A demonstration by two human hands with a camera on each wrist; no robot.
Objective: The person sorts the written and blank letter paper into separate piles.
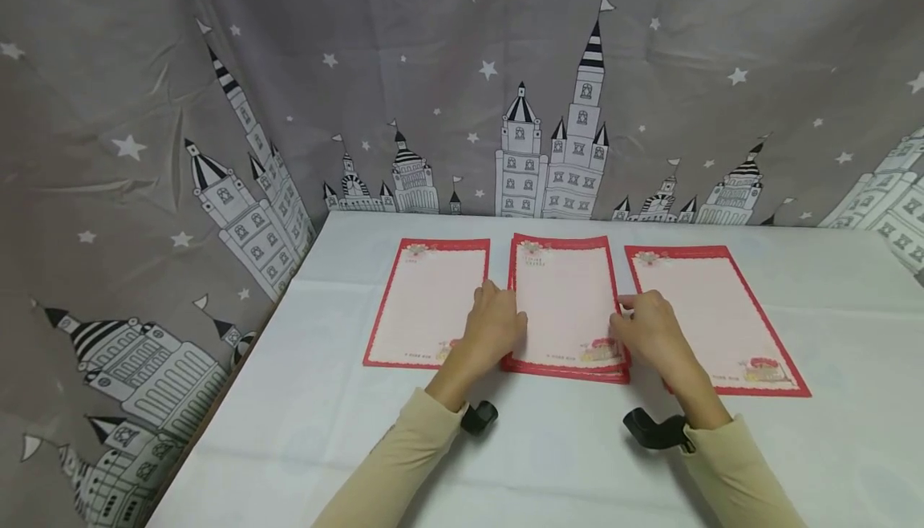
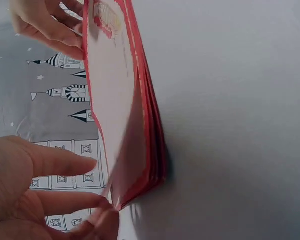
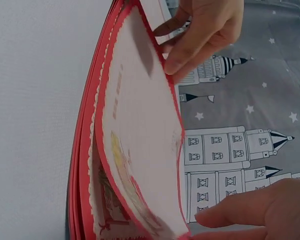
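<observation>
A stack of red-bordered sheets of paper (image 1: 570,373) lies in the middle of the white table, both hands at its sides. Its top sheet (image 1: 566,295) bows up from the others, leaving a gap that both wrist views show. At the left edge, my left hand (image 1: 494,319) pinches this sheet; in the left wrist view its fingertips (image 2: 107,207) meet at the sheet's corner. My right hand (image 1: 650,327) pinches the opposite edge, its fingers (image 3: 230,210) partly cut off at the bottom of the right wrist view.
A similar red-bordered sheet (image 1: 433,303) lies to the left, and another (image 1: 711,319) to the right. Black wrist devices (image 1: 653,429) sit at the cuffs. Behind the white table (image 1: 549,464) hangs a grey curtain (image 1: 433,71) printed with castles and stars.
</observation>
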